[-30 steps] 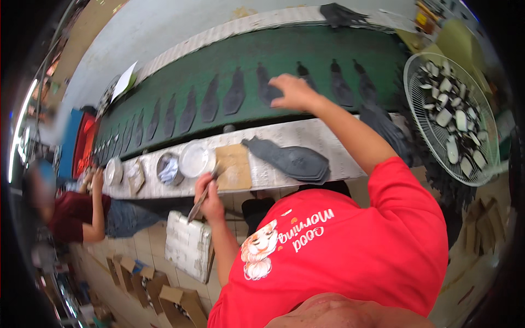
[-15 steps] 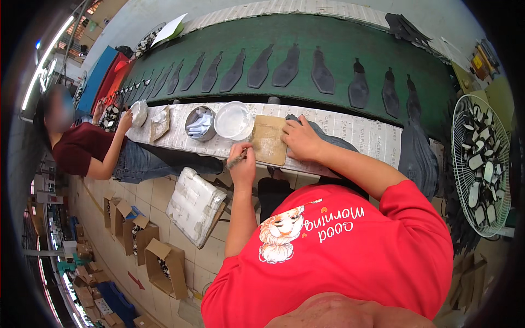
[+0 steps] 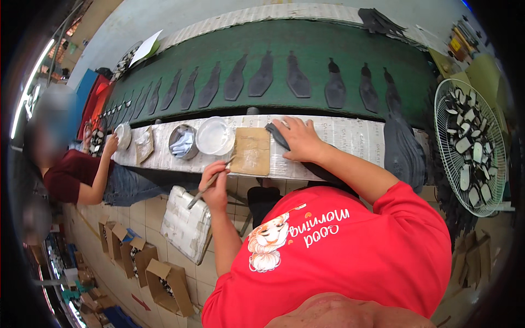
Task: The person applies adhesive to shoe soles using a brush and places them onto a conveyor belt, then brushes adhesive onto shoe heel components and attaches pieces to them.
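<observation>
My left hand (image 3: 215, 185) grips a thin brush (image 3: 208, 182), held just below the front edge of the paper-covered bench (image 3: 350, 134), its tip pointing toward a brown cardboard pad (image 3: 251, 151). My right hand (image 3: 298, 140) lies flat on a dark sole piece (image 3: 275, 134) on the bench, right of the pad. A white bowl (image 3: 214, 135) and a metal tin (image 3: 183, 141) stand left of the pad.
A green conveyor belt (image 3: 306, 49) behind the bench carries several dark sole pieces. A stack of dark soles (image 3: 404, 150) and a round wire rack (image 3: 470, 145) of small pieces are at the right. A co-worker (image 3: 82, 175) sits at the left. Cardboard boxes (image 3: 164, 279) stand on the floor.
My right hand has drawn back from the belt to the bench and now rests on a dark sole beside the pad. The left hand still holds the brush.
</observation>
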`<state>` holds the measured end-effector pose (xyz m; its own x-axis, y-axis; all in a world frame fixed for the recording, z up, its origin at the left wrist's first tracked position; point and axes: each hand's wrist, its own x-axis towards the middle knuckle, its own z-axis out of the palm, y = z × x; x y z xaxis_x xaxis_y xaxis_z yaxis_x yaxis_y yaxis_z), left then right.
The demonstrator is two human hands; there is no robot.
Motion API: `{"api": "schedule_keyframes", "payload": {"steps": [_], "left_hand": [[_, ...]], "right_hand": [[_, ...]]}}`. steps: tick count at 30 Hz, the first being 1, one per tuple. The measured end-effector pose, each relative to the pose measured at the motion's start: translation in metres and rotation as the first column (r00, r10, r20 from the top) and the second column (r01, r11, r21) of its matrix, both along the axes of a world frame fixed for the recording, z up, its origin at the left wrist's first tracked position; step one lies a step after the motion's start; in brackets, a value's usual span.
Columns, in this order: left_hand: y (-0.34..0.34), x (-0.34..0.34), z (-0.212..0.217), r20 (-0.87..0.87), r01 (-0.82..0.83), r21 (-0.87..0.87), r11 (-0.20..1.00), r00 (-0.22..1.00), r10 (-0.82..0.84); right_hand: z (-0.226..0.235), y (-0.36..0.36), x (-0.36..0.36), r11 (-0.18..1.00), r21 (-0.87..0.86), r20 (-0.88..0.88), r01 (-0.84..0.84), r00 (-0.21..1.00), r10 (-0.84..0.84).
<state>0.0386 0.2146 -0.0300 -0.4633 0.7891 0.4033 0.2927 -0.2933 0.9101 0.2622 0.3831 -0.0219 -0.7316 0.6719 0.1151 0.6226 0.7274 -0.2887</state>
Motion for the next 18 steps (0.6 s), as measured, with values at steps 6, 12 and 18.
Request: {"api": "schedule_keyframes", "payload": {"steps": [6,12,18], "left_hand": [[-0.008,-0.005,-0.024,0.239,-0.071,-0.012,0.997,0.968,0.072],[-0.002,-0.003,-0.023,0.231,-0.029,0.019,0.999,0.973,0.024],[0.002,-0.005,-0.031,0.333,-0.046,0.025,0.999,0.942,0.035]], "right_hand": [[-0.005,0.005,0.010,0.939,-0.270,0.152,0.215,0.972,-0.179],[-0.007,0.011,0.023,0.903,-0.357,0.113,0.239,0.971,-0.212],[0.004,-0.005,0.012,0.942,-0.300,0.177,0.151,0.979,-0.100]]}}
